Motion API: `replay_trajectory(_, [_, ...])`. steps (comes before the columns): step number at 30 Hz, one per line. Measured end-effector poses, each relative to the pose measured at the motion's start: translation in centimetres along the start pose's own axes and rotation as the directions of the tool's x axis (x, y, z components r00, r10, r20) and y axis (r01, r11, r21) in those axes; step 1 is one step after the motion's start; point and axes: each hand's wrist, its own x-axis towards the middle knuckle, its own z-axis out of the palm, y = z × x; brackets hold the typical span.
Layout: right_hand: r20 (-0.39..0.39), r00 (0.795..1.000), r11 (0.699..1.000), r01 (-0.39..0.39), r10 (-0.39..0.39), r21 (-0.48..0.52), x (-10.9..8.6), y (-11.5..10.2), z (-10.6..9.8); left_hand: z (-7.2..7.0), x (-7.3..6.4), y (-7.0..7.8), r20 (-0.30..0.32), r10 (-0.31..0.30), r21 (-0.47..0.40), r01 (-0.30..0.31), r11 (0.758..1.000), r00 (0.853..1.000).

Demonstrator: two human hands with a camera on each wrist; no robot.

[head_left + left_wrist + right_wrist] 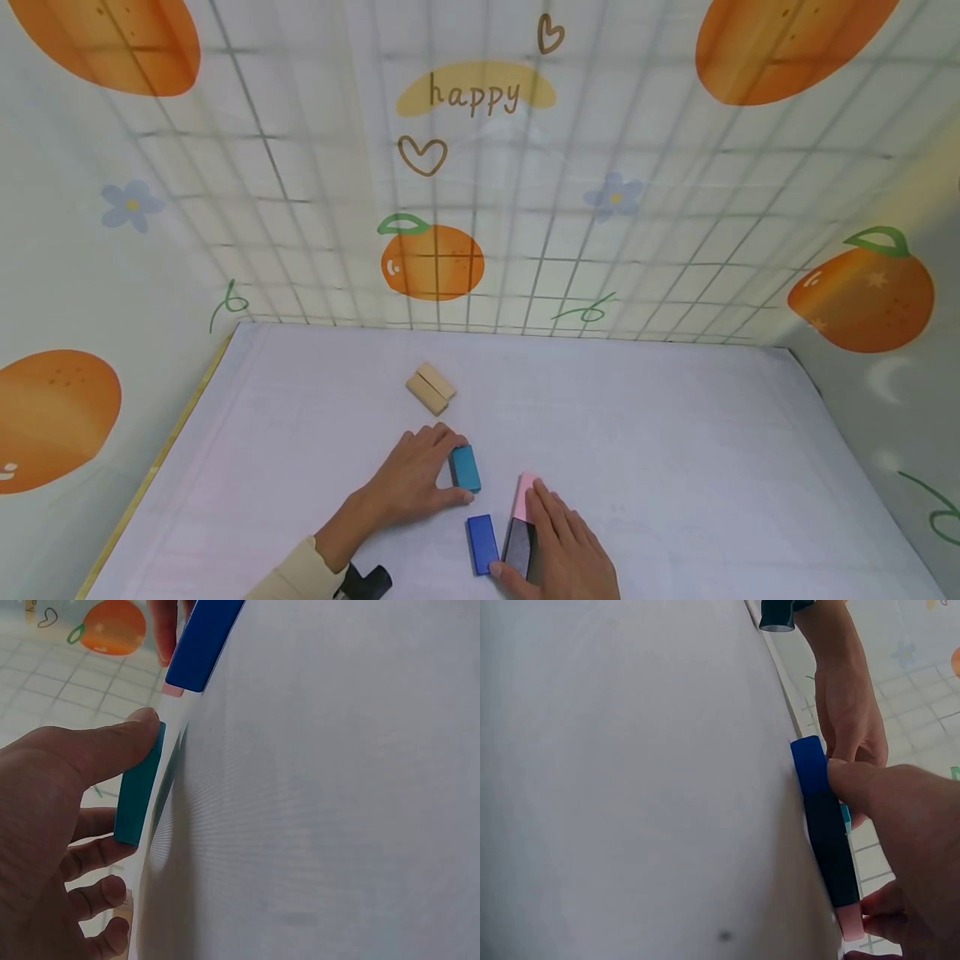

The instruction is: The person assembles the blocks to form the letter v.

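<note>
In the head view a teal block point(466, 468) lies on the white table. My left hand point(408, 475) pinches it between thumb and fingertips, one at each end, as the left wrist view also shows. My right hand point(566, 542) lies over a pink block point(522, 493) and a dark grey block point(517, 546), set end to end, and partly hides both. Its straight fingers touch the pink block's right side, while its thumb reaches the lower corner of a blue block point(482, 544). That blue block lies left of the dark grey one, below the teal block.
Two plain wooden blocks point(431, 388) lie side by side beyond my left hand. A black object point(366, 582) shows beside the left sleeve point(300, 575). Behind the white table point(712, 450) hangs a cloth point(315, 250) printed with oranges and grid lines.
</note>
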Motion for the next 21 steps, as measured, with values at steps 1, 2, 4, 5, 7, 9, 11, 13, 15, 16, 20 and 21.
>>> replay_trajectory(1, [-0.001, 1.0, 1.0, 0.001, -0.001, 0.002, 0.0, 0.01, 0.0, 0.02, -0.02, 0.02, -0.001, 0.003, 0.0, -0.003, 1.0, 1.0])
replay_trajectory(2, [-0.002, 1.0, 1.0, 0.003, -0.003, 0.004, 0.01, 0.03, 0.01, 0.06, -0.02, 0.02, -0.002, 0.005, 0.002, -0.005, 1.0, 1.0])
replay_trajectory(4, [-0.003, 1.0, 1.0, 0.005, -0.005, 0.006, 0.02, 0.06, 0.04, 0.12, -0.04, 0.03, -0.002, 0.008, 0.007, -0.008, 1.0, 1.0])
replay_trajectory(5, [-0.002, 1.0, 1.0, 0.005, -0.005, 0.006, 0.02, 0.08, 0.06, 0.15, -0.05, 0.03, -0.001, 0.009, 0.009, -0.009, 1.0, 1.0])
replay_trajectory(7, [0.001, 1.0, 1.0, 0.005, -0.005, 0.005, 0.05, 0.13, 0.1, 0.23, -0.04, 0.0, 0.002, 0.006, 0.016, -0.006, 1.0, 1.0])
replay_trajectory(9, [0.003, 1.0, 1.0, 0.005, -0.005, 0.002, 0.08, 0.18, 0.15, 0.21, -0.07, 0.04, 0.006, 0.003, 0.015, -0.003, 1.0, 1.0])
replay_trajectory(11, [0.002, 1.0, 1.0, 0.006, -0.006, 0.0, 0.11, 0.22, 0.2, 0.18, -0.11, 0.1, 0.008, 0.002, 0.013, -0.002, 1.0, 1.0])
replay_trajectory(13, [-0.003, 1.0, 1.0, 0.01, -0.01, 0.0, 0.12, 0.24, 0.25, 0.14, -0.15, 0.16, 0.01, 0.003, 0.012, -0.004, 1.0, 1.0])
replay_trajectory(15, [-0.008, 1.0, 1.0, 0.014, -0.014, 0.001, 0.14, 0.24, 0.3, 0.14, -0.19, 0.21, 0.012, 0.003, 0.015, -0.004, 1.0, 1.0])
replay_trajectory(16, [-0.01, 1.0, 1.0, 0.016, -0.015, 0.003, 0.14, 0.23, 0.32, 0.14, -0.22, 0.24, 0.013, 0.003, 0.016, -0.003, 1.0, 1.0])
replay_trajectory(20, [-0.008, 1.0, 1.0, 0.015, -0.015, 0.006, 0.13, 0.18, 0.28, 0.28, -0.25, 0.29, 0.015, 0.002, 0.02, -0.002, 1.0, 1.0])
replay_trajectory(21, [-0.007, 1.0, 1.0, 0.014, -0.014, 0.005, 0.13, 0.18, 0.25, 0.34, -0.24, 0.3, 0.014, 0.004, 0.02, -0.004, 1.0, 1.0])
